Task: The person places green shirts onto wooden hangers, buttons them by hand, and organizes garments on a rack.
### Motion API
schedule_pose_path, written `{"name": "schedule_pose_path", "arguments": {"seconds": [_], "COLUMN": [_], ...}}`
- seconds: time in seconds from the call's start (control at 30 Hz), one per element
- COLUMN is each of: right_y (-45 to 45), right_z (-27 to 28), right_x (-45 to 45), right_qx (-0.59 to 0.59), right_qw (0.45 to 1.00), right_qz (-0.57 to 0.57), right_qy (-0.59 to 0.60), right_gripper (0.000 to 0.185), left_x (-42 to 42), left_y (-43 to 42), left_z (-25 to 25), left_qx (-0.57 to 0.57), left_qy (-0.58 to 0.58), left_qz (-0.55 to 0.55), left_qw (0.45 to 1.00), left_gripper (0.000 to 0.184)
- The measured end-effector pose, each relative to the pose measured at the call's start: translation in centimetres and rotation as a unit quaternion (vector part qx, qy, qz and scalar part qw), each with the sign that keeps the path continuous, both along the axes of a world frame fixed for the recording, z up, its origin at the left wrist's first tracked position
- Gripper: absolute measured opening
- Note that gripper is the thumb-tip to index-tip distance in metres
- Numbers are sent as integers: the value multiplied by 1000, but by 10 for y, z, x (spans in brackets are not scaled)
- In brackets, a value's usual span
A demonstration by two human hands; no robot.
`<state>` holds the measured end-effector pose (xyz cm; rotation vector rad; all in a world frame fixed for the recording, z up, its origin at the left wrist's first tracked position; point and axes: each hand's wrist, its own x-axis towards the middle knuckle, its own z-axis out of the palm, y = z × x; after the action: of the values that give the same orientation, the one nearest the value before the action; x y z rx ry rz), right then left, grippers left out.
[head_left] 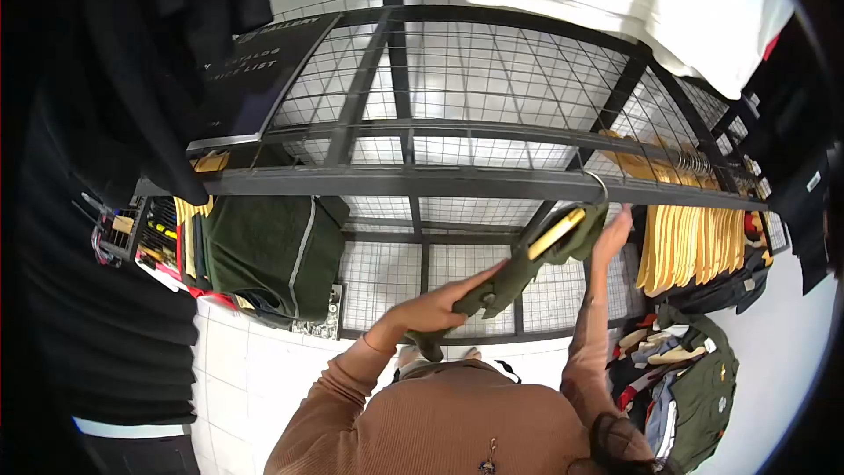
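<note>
A dark green garment [505, 286] hangs on a pale wooden hanger [556, 233] at the middle right of the head view. Its metal hook reaches the black rail [422, 181]. My left hand [447, 301] is closed around the lower front part of the garment, near a round button. My right hand [613, 236] is raised beside the collar end, below the rail, with its fingers stretched upward. Whether those fingers touch the cloth or hanger, I cannot tell.
Wooden hangers [694, 242] crowd the rail's right end. Folded green cloth [264, 251] hangs at the left, below a black catalog [264, 79]. Clothes [673, 369] sit in a green bag at lower right. Black garments [114, 299] line the left side; wire mesh stands behind.
</note>
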<state>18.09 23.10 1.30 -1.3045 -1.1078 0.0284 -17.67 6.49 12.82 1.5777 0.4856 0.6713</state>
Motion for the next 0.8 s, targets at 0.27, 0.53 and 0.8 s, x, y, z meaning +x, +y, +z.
{"name": "schedule_pose_path", "arguments": {"seconds": [0.27,0.53,0.8], "right_y": [-174,-219,-215], "right_z": [53,-201,8], "right_x": [-227,-278,-263], "right_qx": [146,-276,36], "right_qw": [971,916,968], "right_qz": [105,245,94], "right_qy": [157,158,230], "right_gripper": [81,69,62], "left_x": [19,2,-8], "left_y": [-3,-7,-8], "left_z": [-21,-15,-15], "left_qx": [17,-34,-84], "left_qy": [-69,-93,-137], "left_qz": [-3,-51,-62], "left_qw": [997,994,985], "left_gripper": [92,92,90]}}
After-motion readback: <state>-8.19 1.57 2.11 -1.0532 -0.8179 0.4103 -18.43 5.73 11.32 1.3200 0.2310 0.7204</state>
